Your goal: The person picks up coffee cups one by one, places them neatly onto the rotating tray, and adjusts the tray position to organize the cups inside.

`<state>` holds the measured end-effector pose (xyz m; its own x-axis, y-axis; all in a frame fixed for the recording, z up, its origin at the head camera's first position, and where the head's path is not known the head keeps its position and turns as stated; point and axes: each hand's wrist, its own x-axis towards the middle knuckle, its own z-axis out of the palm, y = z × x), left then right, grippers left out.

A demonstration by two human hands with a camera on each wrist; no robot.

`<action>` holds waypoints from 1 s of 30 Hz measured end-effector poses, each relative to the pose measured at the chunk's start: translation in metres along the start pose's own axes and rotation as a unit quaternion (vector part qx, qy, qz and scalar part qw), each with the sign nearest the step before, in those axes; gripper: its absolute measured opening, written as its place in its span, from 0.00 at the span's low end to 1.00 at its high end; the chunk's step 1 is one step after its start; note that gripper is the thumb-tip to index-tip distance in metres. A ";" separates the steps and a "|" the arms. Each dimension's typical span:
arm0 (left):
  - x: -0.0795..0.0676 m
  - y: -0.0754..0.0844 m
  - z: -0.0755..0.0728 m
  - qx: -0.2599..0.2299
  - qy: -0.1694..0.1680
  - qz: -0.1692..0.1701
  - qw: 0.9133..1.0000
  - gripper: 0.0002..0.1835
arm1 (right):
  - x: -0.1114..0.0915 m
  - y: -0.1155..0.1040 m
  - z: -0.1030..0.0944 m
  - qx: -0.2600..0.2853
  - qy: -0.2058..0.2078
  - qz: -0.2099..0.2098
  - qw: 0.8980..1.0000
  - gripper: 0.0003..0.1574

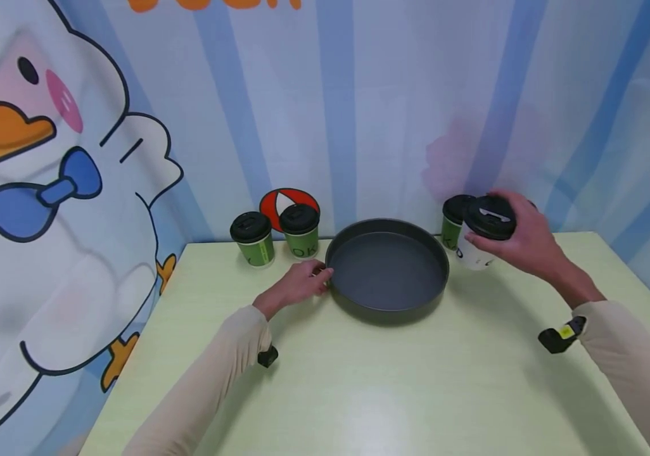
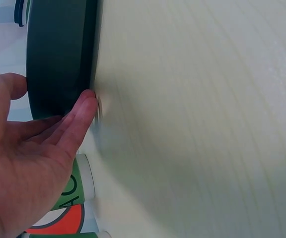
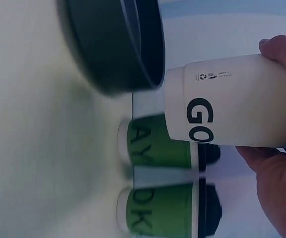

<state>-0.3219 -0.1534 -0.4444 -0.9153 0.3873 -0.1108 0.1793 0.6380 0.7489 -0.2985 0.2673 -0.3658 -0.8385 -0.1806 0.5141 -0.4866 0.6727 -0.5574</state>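
My left hand (image 1: 298,282) grips the left side of a round dark grey baking pan (image 1: 389,269). In the left wrist view its thumb is at the pan's upper edge and the fingers reach along the side to the bottom edge, close to the tabletop. Right of the pan, my right hand (image 1: 530,240) holds a white paper cup (image 1: 473,253) with a black lid, fingers around its upper part. Dark "GO" lettering shows on the white cup (image 3: 237,101) in the right wrist view, where its base hangs beside the pan's rim (image 3: 150,74).
Two green paper cups with black lids, one (image 1: 258,252) left of the other (image 1: 303,242), stand at the table's back left. Behind the white cup is another green cup (image 1: 450,232); the right wrist view shows two there. A printed cartoon backdrop (image 1: 382,114) rises behind the table (image 1: 348,386).
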 end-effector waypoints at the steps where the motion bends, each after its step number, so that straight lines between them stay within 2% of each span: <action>1: 0.000 0.000 -0.001 0.000 0.001 0.001 1.000 0.24 | 0.004 -0.004 0.004 0.004 -0.001 -0.001 1.000 0.50; 8: 0.000 0.000 -0.001 -0.005 -0.002 -0.003 1.000 0.24 | 0.025 -0.029 0.042 0.038 -0.022 -0.013 0.999 0.51; 14: 0.000 0.000 -0.002 -0.011 -0.003 -0.016 1.000 0.25 | 0.036 -0.046 0.071 0.060 -0.039 -0.045 0.996 0.51; 24: 0.000 -0.002 -0.001 -0.006 -0.011 -0.012 1.000 0.26 | 0.044 -0.069 0.107 0.092 -0.061 -0.083 0.990 0.50; 30: 0.001 -0.004 -0.002 0.005 -0.006 -0.022 1.000 0.26 | 0.044 -0.081 0.131 0.103 -0.076 -0.107 0.986 0.50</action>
<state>-0.3240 -0.1567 -0.4461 -0.9177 0.3675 -0.1510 0.1433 0.6607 0.7368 -0.3282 0.1112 -0.3833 -0.7306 -0.4187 0.5394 -0.6828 0.4496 -0.5759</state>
